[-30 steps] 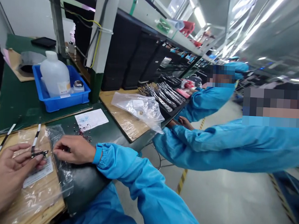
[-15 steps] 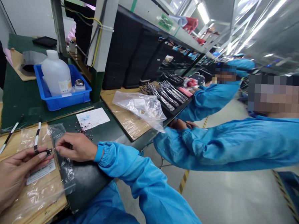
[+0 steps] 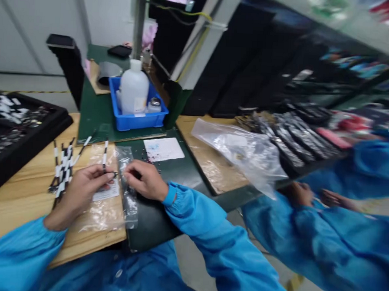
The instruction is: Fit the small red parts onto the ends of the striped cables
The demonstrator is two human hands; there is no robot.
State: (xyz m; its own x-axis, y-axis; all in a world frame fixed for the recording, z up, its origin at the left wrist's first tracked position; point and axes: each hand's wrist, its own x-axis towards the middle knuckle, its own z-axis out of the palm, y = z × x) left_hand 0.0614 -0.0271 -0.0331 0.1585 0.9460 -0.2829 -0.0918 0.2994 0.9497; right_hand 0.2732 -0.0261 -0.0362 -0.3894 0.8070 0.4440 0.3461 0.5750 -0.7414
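My left hand (image 3: 76, 193) pinches a thin black-and-white banded strip (image 3: 105, 154) that stands up from its fingers. A small dark end piece shows by the fingertips. My right hand (image 3: 147, 180) is closed, thumb against fingers, just to the right of it; whatever it holds, if anything, is too small to make out. Beneath my left hand lies a clear plastic bag (image 3: 101, 212) with a white label (image 3: 109, 192) on the wooden board (image 3: 20, 175). A bunch of similar strips (image 3: 63, 169) rests left of that hand.
At left is a black tray (image 3: 42, 126) of strips and small parts. A blue bin (image 3: 140, 122) holds a white bottle (image 3: 134, 88) and a small jar. Dark bits lie around a paper (image 3: 168, 149). Rightward are a clear bag (image 3: 236, 147), bundled parts and co-workers' blue sleeves (image 3: 326, 239).
The view has swung left, bringing the black tray and my left sleeve into sight. My left hand still pinches the strip; my right hand stays closed beside it.
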